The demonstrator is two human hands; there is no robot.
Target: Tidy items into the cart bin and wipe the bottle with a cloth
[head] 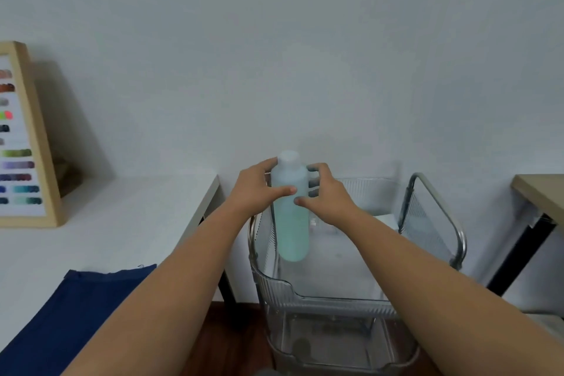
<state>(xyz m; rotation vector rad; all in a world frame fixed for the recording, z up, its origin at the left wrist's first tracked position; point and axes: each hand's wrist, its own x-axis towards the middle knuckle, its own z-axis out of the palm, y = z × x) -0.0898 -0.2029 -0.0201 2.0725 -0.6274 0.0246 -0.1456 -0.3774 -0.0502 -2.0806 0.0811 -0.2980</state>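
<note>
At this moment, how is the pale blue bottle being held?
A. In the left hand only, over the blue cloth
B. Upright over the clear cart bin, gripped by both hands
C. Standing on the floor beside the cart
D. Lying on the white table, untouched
B: the bottle is upright above the cart bin, with the left hand and right hand curled round its upper part.

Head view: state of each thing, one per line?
Bottle: upright, capped, held above the cart bin.
Left hand: grips the bottle.
Right hand: grips the bottle.
Cart bin: open-topped; contents unclear.
Blue cloth: lying on the white table.
</note>
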